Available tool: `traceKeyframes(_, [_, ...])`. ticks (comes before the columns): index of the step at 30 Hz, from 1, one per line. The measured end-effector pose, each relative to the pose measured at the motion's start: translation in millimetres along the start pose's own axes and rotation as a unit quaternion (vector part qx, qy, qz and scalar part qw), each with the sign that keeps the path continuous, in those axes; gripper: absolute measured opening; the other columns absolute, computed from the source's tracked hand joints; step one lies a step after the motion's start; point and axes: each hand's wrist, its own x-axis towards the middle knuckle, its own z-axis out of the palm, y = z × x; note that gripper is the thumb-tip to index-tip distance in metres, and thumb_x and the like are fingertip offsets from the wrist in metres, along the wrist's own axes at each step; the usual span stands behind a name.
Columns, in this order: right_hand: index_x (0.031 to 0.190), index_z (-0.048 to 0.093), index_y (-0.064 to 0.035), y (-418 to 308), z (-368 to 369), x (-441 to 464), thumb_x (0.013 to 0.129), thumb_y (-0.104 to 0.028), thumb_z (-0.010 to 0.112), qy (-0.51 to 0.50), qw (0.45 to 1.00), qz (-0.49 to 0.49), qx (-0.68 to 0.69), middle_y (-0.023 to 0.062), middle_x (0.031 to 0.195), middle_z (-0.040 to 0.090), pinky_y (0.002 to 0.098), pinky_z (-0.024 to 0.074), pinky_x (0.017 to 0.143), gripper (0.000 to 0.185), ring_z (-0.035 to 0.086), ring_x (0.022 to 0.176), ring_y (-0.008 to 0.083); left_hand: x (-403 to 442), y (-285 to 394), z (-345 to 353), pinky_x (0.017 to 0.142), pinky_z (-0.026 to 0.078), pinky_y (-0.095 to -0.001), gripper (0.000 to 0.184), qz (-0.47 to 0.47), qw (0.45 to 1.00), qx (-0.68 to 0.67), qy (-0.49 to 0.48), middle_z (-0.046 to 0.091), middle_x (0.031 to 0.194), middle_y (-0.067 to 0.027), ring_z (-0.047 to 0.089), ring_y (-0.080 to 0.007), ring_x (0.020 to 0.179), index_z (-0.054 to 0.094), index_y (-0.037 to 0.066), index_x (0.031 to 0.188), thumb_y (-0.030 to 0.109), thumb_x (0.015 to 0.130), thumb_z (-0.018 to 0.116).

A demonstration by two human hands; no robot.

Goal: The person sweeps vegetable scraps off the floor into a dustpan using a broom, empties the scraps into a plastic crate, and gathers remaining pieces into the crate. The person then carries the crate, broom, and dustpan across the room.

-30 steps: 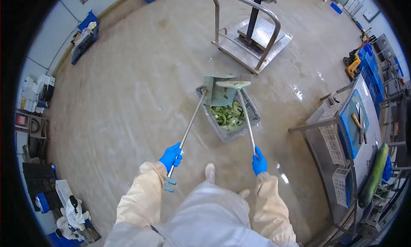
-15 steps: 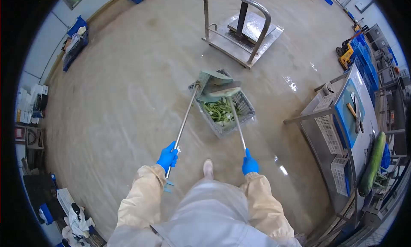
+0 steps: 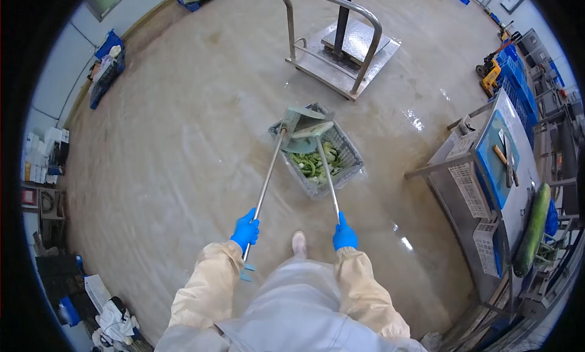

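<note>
My left hand [image 3: 245, 229], in a blue glove, is closed round the metal handle of a long-handled dustpan [image 3: 297, 119]. The pale green pan is tilted over a plastic crate [image 3: 348, 146] on the floor ahead. My right hand [image 3: 345, 235], also gloved in blue, grips a long-handled broom [image 3: 313, 130]; its pale head lies against the pan, and its bristles cannot be made out. Green vegetable scraps [image 3: 312, 163] lie inside the crate, which has a clear plastic liner. The pan and broom head hide the crate's far left part.
Beyond the crate stands a metal platform trolley [image 3: 329, 71]. To the right is a steel table [image 3: 521, 169] with a blue cutting board [image 3: 496, 145], knives and a large green gourd [image 3: 532, 230]. Water shines on the floor [image 3: 152, 169].
The broom head has moved left, closer against the dustpan, and my right hand has shifted left with it. My left hand has moved slightly right and down. More scraps show in the crate.
</note>
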Motion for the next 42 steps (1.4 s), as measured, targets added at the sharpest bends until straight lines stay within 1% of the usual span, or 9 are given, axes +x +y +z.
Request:
traceKeyframes(12, [0.126, 0.023, -0.0251, 15, 11, 34, 0.077, -0.012, 0.041, -0.002, 0.998, 0.051, -0.029, 0.0157, 0.081, 0.056, 0.0419, 0.0443, 0.058, 0.053, 0.057, 0.069, 0.0299, 1, 3, 10, 0.032, 0.031, -0.0253, 0.044, -0.008, 1.000, 0.010, 0.024, 0.038, 0.052, 0.0004, 0.034, -0.0088, 0.036, 0.036, 0.025, 0.120, 0.010, 0.079, 0.042])
traceKeyframes(18, [0.122, 0.032, -0.0226, 61, 41, 5, 0.076, -0.012, 0.045, 0.063, 0.995, 0.037, 0.073, 0.0186, 0.076, 0.055, 0.0420, 0.0422, 0.055, 0.048, 0.056, 0.066, 0.0317, 21, -26, -8, 0.031, 0.031, -0.0258, 0.046, 0.115, 0.975, 0.171, 0.088, 0.037, 0.051, 0.0006, 0.035, -0.0088, 0.036, 0.033, 0.026, 0.122, 0.011, 0.080, 0.041])
traceKeyframes(19, [0.121, 0.034, -0.0219, 61, 37, -5, 0.077, -0.013, 0.046, 0.111, 0.989, -0.003, 0.100, 0.0195, 0.074, 0.055, 0.0423, 0.0414, 0.054, 0.046, 0.055, 0.065, 0.0327, 19, -19, -7, 0.030, 0.030, -0.0257, 0.044, 0.099, 0.980, 0.150, 0.085, 0.036, 0.050, 0.0007, 0.034, -0.0087, 0.035, 0.034, 0.027, 0.121, 0.012, 0.080, 0.041])
traceKeyframes(23, [0.122, 0.030, -0.0214, 17, 7, -3, 0.080, -0.018, 0.042, 0.087, 0.985, -0.022, 0.151, 0.0190, 0.070, 0.056, 0.0433, 0.0408, 0.053, 0.044, 0.054, 0.061, 0.0348, 15, -6, 7, 0.029, 0.026, -0.0254, 0.038, 0.022, 0.999, 0.027, 0.036, 0.034, 0.048, 0.0015, 0.031, -0.0088, 0.033, 0.040, 0.028, 0.116, 0.014, 0.081, 0.042])
traceKeyframes(31, [0.122, 0.030, -0.0259, -36, 26, 30, 0.079, -0.019, 0.044, 0.063, 0.989, 0.037, 0.128, 0.0190, 0.075, 0.056, 0.0443, 0.0415, 0.057, 0.046, 0.055, 0.065, 0.0340, 23, -4, 33, 0.031, 0.029, -0.0247, 0.046, -0.004, 0.999, -0.026, 0.041, 0.037, 0.051, 0.0000, 0.033, -0.0088, 0.036, 0.035, 0.027, 0.121, 0.010, 0.080, 0.044])
traceKeyframes(33, [0.122, 0.030, -0.0261, -28, 23, 28, 0.079, -0.019, 0.044, 0.067, 0.987, 0.030, 0.140, 0.0188, 0.075, 0.056, 0.0444, 0.0417, 0.057, 0.046, 0.055, 0.065, 0.0340, 27, -5, 34, 0.029, 0.023, -0.0262, 0.012, -0.031, 0.994, -0.070, 0.076, 0.030, 0.044, 0.0023, 0.026, -0.0086, 0.031, 0.052, 0.018, 0.090, 0.016, 0.081, 0.043])
traceKeyframes(37, [0.124, 0.026, -0.0239, -20, 14, 12, 0.078, -0.016, 0.042, 0.040, 0.996, 0.025, 0.076, 0.0166, 0.074, 0.056, 0.0419, 0.0426, 0.057, 0.049, 0.056, 0.066, 0.0305, 22, -4, 34, 0.029, 0.022, -0.0265, 0.009, -0.003, 0.995, -0.042, 0.093, 0.030, 0.044, 0.0023, 0.026, -0.0088, 0.031, 0.050, 0.015, 0.078, 0.019, 0.082, 0.043])
traceKeyframes(40, [0.125, 0.026, -0.0244, -30, 15, 7, 0.077, -0.014, 0.042, 0.045, 0.996, 0.018, 0.069, 0.0161, 0.073, 0.056, 0.0412, 0.0432, 0.056, 0.051, 0.056, 0.065, 0.0295, 25, -6, 33, 0.029, 0.023, -0.0263, 0.010, 0.000, 0.996, -0.027, 0.080, 0.031, 0.045, 0.0022, 0.027, -0.0087, 0.031, 0.052, 0.017, 0.085, 0.018, 0.082, 0.043])
traceKeyframes(42, [0.125, 0.026, -0.0244, -36, 14, 9, 0.076, -0.012, 0.043, 0.035, 0.997, 0.027, 0.058, 0.0160, 0.072, 0.056, 0.0410, 0.0433, 0.055, 0.053, 0.056, 0.064, 0.0290, 24, -2, 36, 0.029, 0.028, -0.0250, 0.047, 0.027, 0.998, 0.022, 0.061, 0.033, 0.049, 0.0020, 0.030, -0.0083, 0.034, 0.033, 0.025, 0.122, 0.009, 0.079, 0.042])
